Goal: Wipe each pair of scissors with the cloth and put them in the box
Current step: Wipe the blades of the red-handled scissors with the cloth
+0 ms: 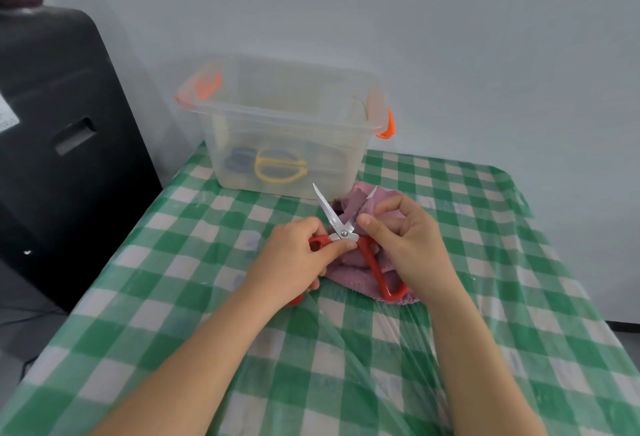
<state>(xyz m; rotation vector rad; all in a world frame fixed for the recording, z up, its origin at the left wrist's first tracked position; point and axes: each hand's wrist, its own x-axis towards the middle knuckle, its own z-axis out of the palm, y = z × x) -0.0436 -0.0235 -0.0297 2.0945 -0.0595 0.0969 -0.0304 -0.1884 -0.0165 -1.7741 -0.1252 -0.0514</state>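
Left hand [294, 259] and right hand [408, 238], each grip pinching open red-handled scissors [343, 233] over bunched pink cloth [360, 276].

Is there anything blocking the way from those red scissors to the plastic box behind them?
Nothing visible does. The red-handled scissors, gripped by the left hand, sit just in front of the clear plastic box, whose top is open with no lid. Only the pink cloth pinched by the right hand lies alongside.
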